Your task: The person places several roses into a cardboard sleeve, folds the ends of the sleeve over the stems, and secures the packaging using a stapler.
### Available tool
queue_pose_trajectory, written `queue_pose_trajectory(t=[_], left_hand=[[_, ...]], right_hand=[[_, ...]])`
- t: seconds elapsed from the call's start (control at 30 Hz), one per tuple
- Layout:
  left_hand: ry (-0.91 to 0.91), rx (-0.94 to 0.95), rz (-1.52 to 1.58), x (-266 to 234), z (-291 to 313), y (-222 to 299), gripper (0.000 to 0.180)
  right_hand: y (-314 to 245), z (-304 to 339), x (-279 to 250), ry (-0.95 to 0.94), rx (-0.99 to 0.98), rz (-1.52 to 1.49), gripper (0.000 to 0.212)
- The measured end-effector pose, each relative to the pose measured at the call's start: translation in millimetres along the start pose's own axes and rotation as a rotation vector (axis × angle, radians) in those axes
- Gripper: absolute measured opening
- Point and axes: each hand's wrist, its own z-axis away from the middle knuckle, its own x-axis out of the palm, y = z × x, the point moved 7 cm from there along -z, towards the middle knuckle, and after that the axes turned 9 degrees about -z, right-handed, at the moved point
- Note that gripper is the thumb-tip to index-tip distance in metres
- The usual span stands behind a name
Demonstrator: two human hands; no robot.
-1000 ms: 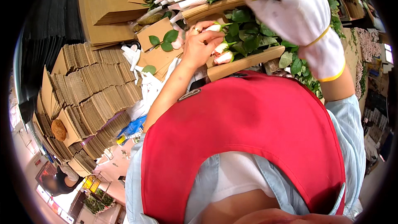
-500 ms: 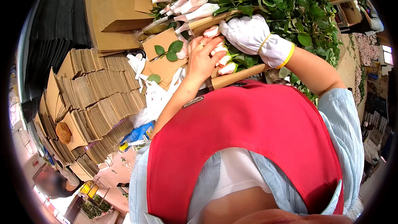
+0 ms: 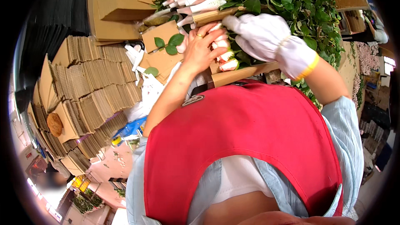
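Note:
Pale pink rose heads (image 3: 227,55) lie in a row between two corrugated cardboard edges (image 3: 241,76). My left hand (image 3: 200,50), bare with a ring, rests against the left side of the roses, fingers apart over the blooms. To the right, my right hand (image 3: 264,35) wears a white glove with a yellow cuff, and hovers over or touches the stems and leaves just behind the heads. Its fingers are smeared by motion and partly hidden, so its grip does not show. A cut leaf sprig (image 3: 170,44) lies on a cardboard sheet left of my left hand.
Roses in white net sleeves (image 3: 204,0) are stacked beyond the cardboard. Leafy stems (image 3: 316,12) are heaped at the far right. Tall stacks of folded cardboard (image 3: 87,79) stand at the left, with white strips (image 3: 154,93) and a blue object (image 3: 132,127) beside them.
My gloved right hand has shifted right and its fingers have drawn away from the rose heads. My left hand stays by the roses. The view has shifted slightly.

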Motion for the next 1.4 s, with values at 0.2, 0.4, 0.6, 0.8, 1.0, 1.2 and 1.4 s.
queue_pose_trajectory(t=[0.2, 0.4, 0.6, 0.8, 1.0, 1.2, 1.4], left_hand=[[0.072, -0.474, 0.305, -59.4, 84.6, -72.3, 0.039], [0.017, -0.348, -0.59, -48.9, 43.2, -131.8, 0.049], [-0.335, -0.303, -0.896, -44.9, -0.8, -182.3, 0.059], [-0.327, -0.517, -0.646, -112.9, 9.0, -136.2, 0.031], [0.431, -0.676, 0.199, -143.1, 73.5, 2.3, 0.047], [-0.205, -0.469, 0.072, -123.8, 124.8, -15.8, 0.024], [-0.034, -0.104, -0.377, -136.4, 106.3, 46.9, 0.033]], right_hand=[[21.2, 72.6, -65.6, 0.334, -0.076, -0.232, 0.032], [1.9, 74.1, -45.4, 0.292, -0.164, -0.312, 0.027], [-13.5, 52.6, -38.1, 0.212, -0.307, -0.252, 0.032], [-0.7, 73.9, -44.1, 0.191, -0.217, -0.104, 0.042], [-18.7, 36.9, -31.2, 0.111, 0.02, -1.047, 0.054], [-1.2, 18.0, -35.4, -0.129, 0.25, -1.277, 0.045], [45.6, 26.5, 42.3, -0.507, 0.625, -1.167, 0.026]])
